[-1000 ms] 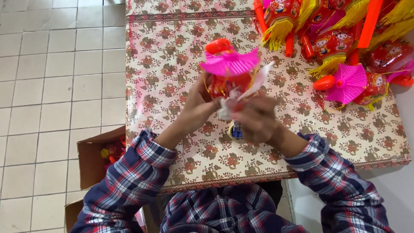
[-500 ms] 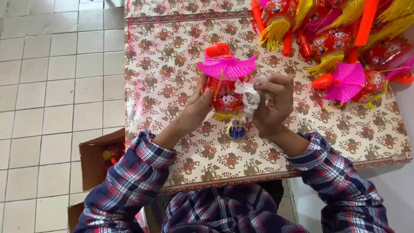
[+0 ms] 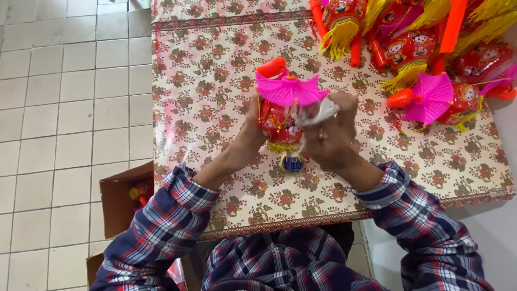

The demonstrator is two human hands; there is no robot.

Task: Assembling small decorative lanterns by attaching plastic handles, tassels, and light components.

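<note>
A red toy lantern [image 3: 280, 121] with a pink pleated fan top [image 3: 288, 89], an orange handle [image 3: 272, 67] and gold fringe stands over the floral table [image 3: 204, 86]. My left hand [image 3: 253, 121] grips the lantern's left side. My right hand [image 3: 328, 134] pinches a crumpled clear wrapper [image 3: 318, 113] against its right side. A small blue round piece [image 3: 292, 161] lies under the lantern.
A heap of similar red lanterns with yellow fringe [image 3: 409, 43] and another pink fan-topped one [image 3: 431, 97] fill the table's far right. An open cardboard box [image 3: 126, 196] with red toys sits on the tiled floor [image 3: 64, 108] at left.
The lantern has been turned and raised slightly between my hands. My right hand has shifted up along its right side with the clear wrapper.
</note>
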